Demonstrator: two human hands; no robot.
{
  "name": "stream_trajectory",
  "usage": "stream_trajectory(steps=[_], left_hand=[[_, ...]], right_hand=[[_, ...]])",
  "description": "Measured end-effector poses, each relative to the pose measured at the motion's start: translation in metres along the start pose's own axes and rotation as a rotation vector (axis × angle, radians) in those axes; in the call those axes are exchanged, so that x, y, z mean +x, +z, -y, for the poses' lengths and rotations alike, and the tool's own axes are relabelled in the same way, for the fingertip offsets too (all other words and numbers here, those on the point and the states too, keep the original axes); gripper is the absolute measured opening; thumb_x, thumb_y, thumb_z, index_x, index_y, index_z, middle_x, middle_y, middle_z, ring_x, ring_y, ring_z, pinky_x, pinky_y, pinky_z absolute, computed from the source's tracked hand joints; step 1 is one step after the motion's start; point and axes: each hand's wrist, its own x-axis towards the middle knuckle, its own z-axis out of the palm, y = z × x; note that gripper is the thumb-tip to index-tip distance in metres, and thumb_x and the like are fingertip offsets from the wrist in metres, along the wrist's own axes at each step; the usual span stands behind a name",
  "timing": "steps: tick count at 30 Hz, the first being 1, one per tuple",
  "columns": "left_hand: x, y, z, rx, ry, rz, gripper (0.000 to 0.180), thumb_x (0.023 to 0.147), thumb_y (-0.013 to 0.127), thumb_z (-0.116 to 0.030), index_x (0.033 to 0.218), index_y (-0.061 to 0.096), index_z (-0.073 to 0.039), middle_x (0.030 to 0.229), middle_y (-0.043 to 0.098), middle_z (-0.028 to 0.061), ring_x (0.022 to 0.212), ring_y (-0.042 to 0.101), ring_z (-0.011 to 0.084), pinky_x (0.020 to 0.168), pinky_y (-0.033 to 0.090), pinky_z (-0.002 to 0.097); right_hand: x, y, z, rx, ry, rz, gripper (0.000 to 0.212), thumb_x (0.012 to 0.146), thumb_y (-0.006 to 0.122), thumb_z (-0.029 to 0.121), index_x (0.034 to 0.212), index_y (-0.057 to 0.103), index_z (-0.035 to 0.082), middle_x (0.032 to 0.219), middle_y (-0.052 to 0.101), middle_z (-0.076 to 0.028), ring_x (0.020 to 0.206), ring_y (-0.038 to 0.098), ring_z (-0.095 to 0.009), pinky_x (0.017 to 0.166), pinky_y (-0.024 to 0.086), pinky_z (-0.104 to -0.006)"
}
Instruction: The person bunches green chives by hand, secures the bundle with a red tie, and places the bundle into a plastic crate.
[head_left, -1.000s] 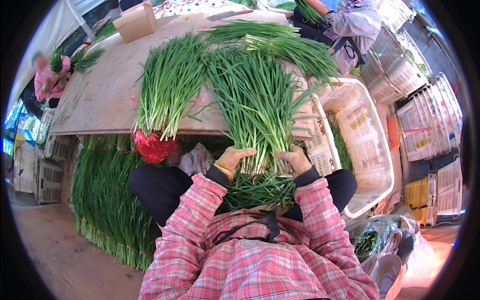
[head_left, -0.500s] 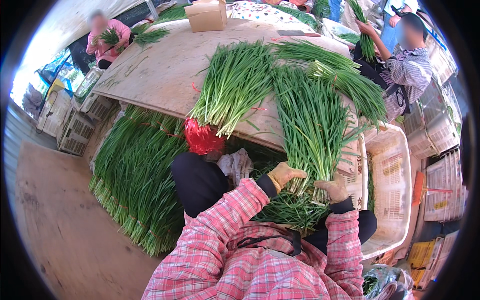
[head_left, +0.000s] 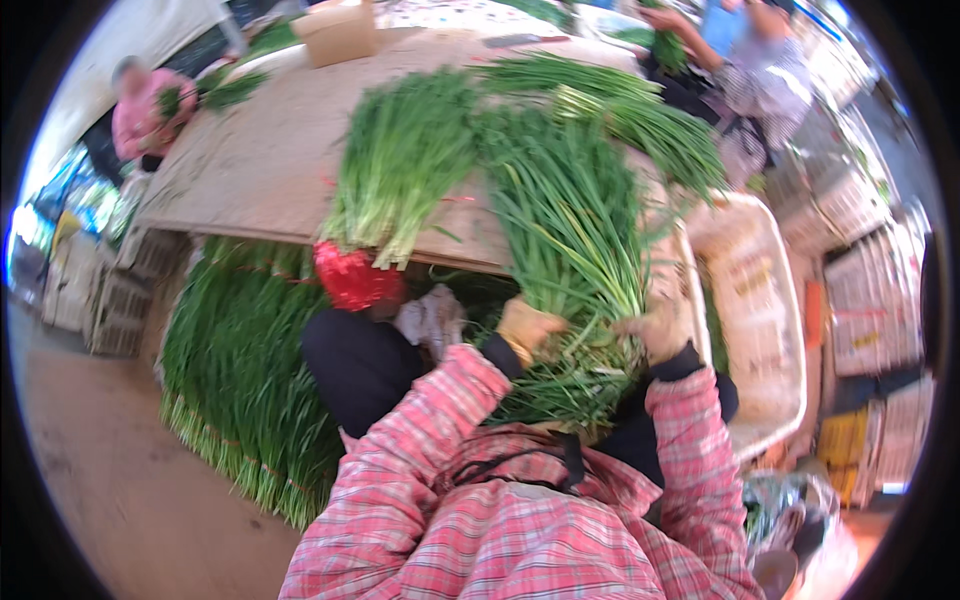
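Note:
A loose pile of garlic chives [head_left: 570, 210] lies over the near table edge, stem ends toward me. My left hand [head_left: 528, 328], in a yellowish work glove, is closed at the left side of the stem ends, thumb pointing inward. On their right side my gloved right hand [head_left: 658, 328] is closed on some stems, fingers slightly blurred. Between and below the hands, a heap of loose green leaves and trimmings [head_left: 560, 390] covers my lap. To the left, another bunch of garlic chives [head_left: 405, 160] rests on the table, its pale ends over a bundle of red ties [head_left: 355, 278].
Tied chives [head_left: 250, 360] are stacked left of my knee. A white plastic crate [head_left: 790, 370] stands at my right. On the wooden table [head_left: 260, 150] are more chives [head_left: 620, 115], a knife [head_left: 525, 40] and a cardboard box [head_left: 335, 35]. Two people sit across, handling greens.
The whole view has shifted, so the table and chives appear farther left and slightly higher. My hands stay at the stem ends, where more loose bits show between them. The person at right has lowered their bunch.

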Motion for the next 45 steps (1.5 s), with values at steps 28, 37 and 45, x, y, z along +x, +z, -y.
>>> stream_trajectory(steps=[28,37,45], left_hand=[[-0.004,-0.094,-0.142,-0.816,-0.521,0.002,0.028,0.089,0.057,-0.009,0.115,0.058,-0.001,0.102,0.065,0.0098,0.087,0.061,0.0128,0.078,0.048,0.0251],[0.062,0.041,-0.107,-1.527,-0.702,0.541,0.081,0.084,0.053,-0.062,0.133,0.038,0.001,0.132,0.047,0.0198,0.118,0.049,0.0291,0.099,0.039,0.0462],[0.064,0.114,-0.154,-1.536,-0.552,-0.05,0.038,0.092,0.059,-0.028,0.117,0.058,0.001,0.1,0.064,0.0055,0.083,0.061,0.0142,0.075,0.051,0.0288]], right_hand=[[-0.109,-0.107,0.104,0.762,0.086,-0.222,0.038,0.075,0.056,-0.001,0.112,0.05,-0.007,0.095,0.064,-0.02,0.071,0.065,-0.023,0.056,0.055,-0.0276],[-0.131,-0.059,0.035,0.715,0.225,-0.158,0.03,0.076,0.063,0.001,0.105,0.058,-0.003,0.086,0.067,-0.012,0.063,0.064,-0.017,0.056,0.053,-0.0261],[-0.147,0.004,0.015,0.554,0.141,-0.317,0.06,0.074,0.08,0.016,0.12,0.045,-0.003,0.102,0.061,-0.008,0.087,0.058,-0.013,0.076,0.049,-0.0277]])
